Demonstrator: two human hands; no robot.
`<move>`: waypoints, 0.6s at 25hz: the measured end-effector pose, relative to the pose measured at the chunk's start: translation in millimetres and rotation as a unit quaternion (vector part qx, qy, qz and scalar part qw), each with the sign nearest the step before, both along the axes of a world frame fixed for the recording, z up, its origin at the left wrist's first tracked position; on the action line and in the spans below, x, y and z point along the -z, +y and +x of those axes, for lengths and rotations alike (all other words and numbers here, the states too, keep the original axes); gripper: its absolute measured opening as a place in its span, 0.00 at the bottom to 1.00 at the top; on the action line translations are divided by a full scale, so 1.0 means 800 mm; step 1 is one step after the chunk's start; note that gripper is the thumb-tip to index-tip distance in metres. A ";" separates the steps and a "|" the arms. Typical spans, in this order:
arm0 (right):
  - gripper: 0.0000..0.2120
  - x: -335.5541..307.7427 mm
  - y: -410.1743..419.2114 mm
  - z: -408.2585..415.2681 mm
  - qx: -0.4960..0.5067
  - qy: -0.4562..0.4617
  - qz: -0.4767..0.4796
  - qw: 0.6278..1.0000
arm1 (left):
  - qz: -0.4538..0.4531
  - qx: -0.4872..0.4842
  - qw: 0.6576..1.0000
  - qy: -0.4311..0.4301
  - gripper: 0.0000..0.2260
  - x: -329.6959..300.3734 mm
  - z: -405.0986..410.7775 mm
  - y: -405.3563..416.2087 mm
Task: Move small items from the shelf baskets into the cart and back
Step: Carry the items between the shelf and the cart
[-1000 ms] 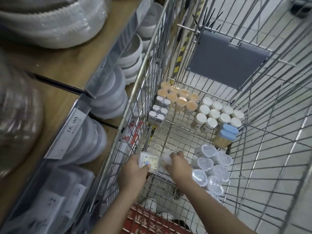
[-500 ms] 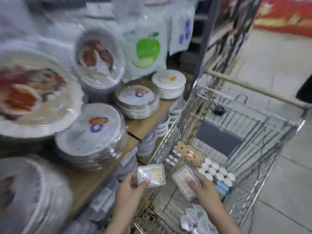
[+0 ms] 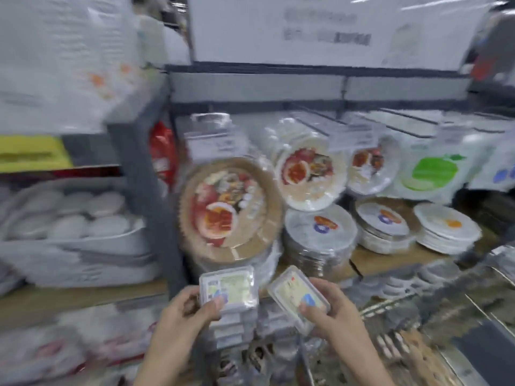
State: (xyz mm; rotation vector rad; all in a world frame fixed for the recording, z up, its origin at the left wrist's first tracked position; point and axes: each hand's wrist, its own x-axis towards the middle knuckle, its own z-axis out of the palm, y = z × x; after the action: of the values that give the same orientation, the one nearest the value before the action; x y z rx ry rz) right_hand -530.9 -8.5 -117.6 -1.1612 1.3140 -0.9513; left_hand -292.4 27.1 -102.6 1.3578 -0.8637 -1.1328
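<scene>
Clear glossy plastic boxes (image 3: 227,288), paper labels; wooden shelf (image 3: 390,259); film-wrapped plates (image 3: 320,232)

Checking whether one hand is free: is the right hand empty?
No, the right hand grips a small clear plastic box, while the left hand holds another box.

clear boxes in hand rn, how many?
2. One clear box held in the left hand, another clear box in the right hand. More could be hidden in blur.
</scene>
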 end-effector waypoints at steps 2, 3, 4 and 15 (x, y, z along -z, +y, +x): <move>0.23 -0.020 0.009 0.054 -0.068 -0.029 -0.006 0.997 | -0.011 -0.052 0.998 0.022 0.08 -0.014 0.049 0.036; 0.23 -0.030 0.014 0.084 -0.101 -0.045 -0.005 0.994 | -0.011 -0.082 0.996 0.031 0.08 -0.019 0.073 0.055; 0.24 -0.040 0.021 0.114 -0.130 -0.057 -0.003 0.990 | -0.014 -0.114 0.993 0.039 0.07 -0.023 0.096 0.073; 0.45 -0.069 0.094 0.454 -0.307 -0.143 0.025 0.941 | 0.001 -0.312 0.950 -0.001 0.47 -0.064 0.377 0.248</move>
State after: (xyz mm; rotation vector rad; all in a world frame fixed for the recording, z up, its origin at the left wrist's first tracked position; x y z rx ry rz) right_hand -168.0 66.5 -62.5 -1.2329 0.6674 -0.5884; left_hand 9.4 225.7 -51.3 1.4875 -0.3783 -0.6367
